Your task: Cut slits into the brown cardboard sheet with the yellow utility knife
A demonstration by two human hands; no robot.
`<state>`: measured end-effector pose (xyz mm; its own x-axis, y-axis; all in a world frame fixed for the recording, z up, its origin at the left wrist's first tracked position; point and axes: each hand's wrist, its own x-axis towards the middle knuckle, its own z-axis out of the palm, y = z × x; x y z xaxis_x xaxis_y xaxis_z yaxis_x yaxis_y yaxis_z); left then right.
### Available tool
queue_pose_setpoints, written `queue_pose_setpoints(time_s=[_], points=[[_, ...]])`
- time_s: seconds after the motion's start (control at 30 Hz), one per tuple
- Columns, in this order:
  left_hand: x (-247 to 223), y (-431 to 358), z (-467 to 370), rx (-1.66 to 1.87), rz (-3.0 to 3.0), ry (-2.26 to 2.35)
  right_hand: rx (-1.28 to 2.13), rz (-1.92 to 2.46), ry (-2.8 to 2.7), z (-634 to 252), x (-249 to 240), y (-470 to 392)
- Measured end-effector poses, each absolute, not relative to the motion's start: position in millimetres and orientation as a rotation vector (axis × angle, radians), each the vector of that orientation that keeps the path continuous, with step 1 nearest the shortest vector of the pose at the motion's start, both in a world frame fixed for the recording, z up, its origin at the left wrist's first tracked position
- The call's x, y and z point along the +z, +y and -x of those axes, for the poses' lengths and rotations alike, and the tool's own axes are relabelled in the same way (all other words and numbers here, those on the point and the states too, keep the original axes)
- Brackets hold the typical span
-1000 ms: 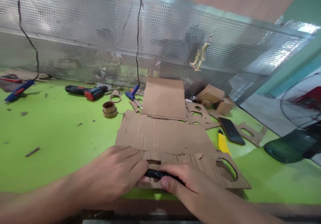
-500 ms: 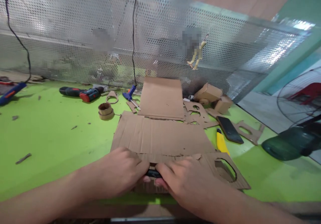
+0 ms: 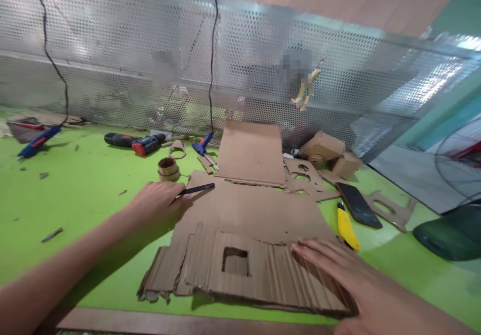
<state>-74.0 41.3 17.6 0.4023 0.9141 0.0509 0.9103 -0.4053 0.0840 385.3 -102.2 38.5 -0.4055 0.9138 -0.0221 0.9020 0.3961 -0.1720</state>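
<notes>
My left hand [image 3: 162, 200] is closed round a slim black tool [image 3: 197, 189], held over the left edge of a large cardboard sheet [image 3: 255, 207]. At the right, my right hand [image 3: 338, 265] lies spread on a ribbed cardboard piece [image 3: 270, 272] nearest me. That piece has a square hole cut in it and ragged lower and left edges. Behind the large sheet leans a square cardboard panel [image 3: 250, 152].
A yellow cutter [image 3: 347, 227] and a phone [image 3: 358, 205] lie right. Behind are cardboard boxes [image 3: 322, 145] and a blue glue gun [image 3: 202, 143]. A drill [image 3: 145, 144] and cardboard ring [image 3: 168, 169] sit left. A mesh panel [image 3: 131, 74] stands behind.
My hands have moved apart from the middle of the front cardboard. The left went up and left with the black tool; the right spread out to the right. The square hole is now uncovered.
</notes>
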Motion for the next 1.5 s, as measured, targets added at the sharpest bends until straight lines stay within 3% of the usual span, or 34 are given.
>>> queue_pose_setpoints(time_s=[0.2, 0.43, 0.57, 0.67, 0.9, 1.1, 1.3, 1.5], points=[[12, 38, 81, 0.173, -2.55, 1.668, 0.37, 1.733, -2.666, -394, 49, -97], [-2, 49, 95, 0.285, -2.6, 1.608, -0.063, 1.706, -2.32, -382, 97, 12], [-9, 49, 95, 0.366, -2.663, 1.573, -0.387, 1.667, -2.296, -364, 80, 94], [-16, 52, 97, 0.363, -2.73, 1.531, -0.342, 1.678, -2.371, -361, 54, 120], [-25, 57, 95, 0.523, -2.836, 1.404, -0.176, 1.488, -2.503, -357, 4, 106], [-24, 56, 87, 0.553, -2.993, 1.318, -0.188, 1.444, -2.342, -362, 14, 76], [-11, 43, 74, 0.568, -3.162, 0.966, -0.237, 2.153, -1.954, -424, 30, 3], [10, 56, 31, 0.308, -3.199, 0.612, -0.097, 2.583, -1.759, -463, 13, -43]])
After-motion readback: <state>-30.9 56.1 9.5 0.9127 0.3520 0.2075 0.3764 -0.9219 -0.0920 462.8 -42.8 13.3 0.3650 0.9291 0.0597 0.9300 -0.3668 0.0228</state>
